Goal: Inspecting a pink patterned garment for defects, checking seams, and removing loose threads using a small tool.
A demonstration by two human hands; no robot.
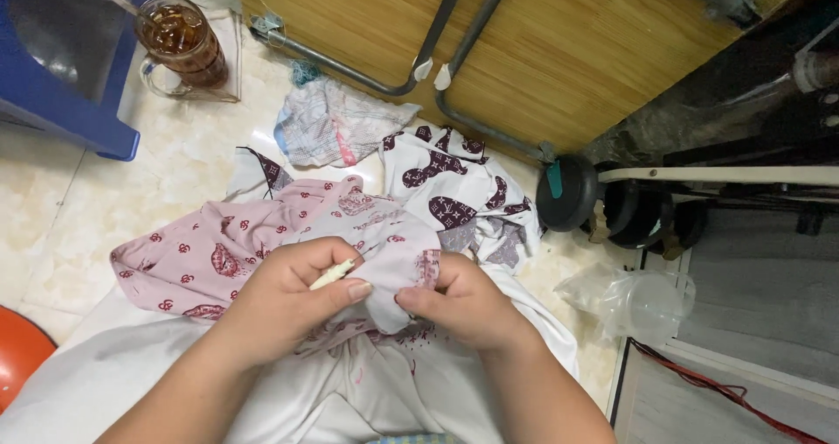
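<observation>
Head view, person seated over tiled floor [52, 208], both hands at centre frame working one piece of cloth

Left hand [284, 300]: fingers curled closed, thumb and forefinger pinching a small cream-coloured stick-like tool [332, 274] against the fabric; exact kind of tool too small to tell

Right hand [463, 302]: fingers closed, thumb and fingertips pinching a fold of the pink printed garment [218, 256] just beside the tool tip; the two hands nearly touch at the fold

Pink garment: pale pink with dark red lip and small motif print, bunched, spreads from the hands out to the left, lies on top of white cloth [114, 365] that covers the lap

Around it:
- white fabric with maroon heart print [459, 186] on the floor just beyond the hands, to the right
- light crumpled checked cloth [336, 125] further up, near the wooden panel [568, 33] with grey metal tube frame [454, 7]
- glass mug of brown iced drink [179, 42] with a straw, top left, beside a blue plastic stool [61, 103]
- black caster wheel [566, 192] right of the heart-print fabric
- crumpled clear plastic bag [638, 300] on the floor at right
- orange rounded object [17, 352] at the left edge, partly cut off
</observation>
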